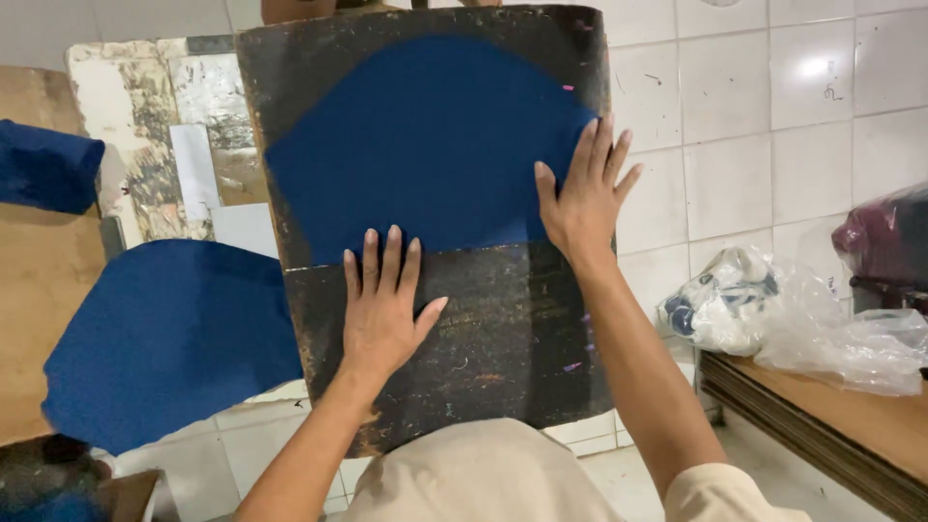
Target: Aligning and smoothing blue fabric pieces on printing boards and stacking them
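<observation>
Two hands are pressed flat on a blue cloth (425,145) spread over a dark board (503,329): left hand (382,309) at its lower edge, right hand (580,198) at its right edge, fingers released, grasping nothing. Uneven pressure could wrinkle or shift the cloth.

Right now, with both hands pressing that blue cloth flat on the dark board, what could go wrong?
The blue cloth is pinned only along its lower and right edges by the left hand and right hand, so its top could wrinkle or shift. The dark board is scuffed and flecked, which might mark the fabric. It also overhangs the blue piece beside it and could drag it.
</observation>
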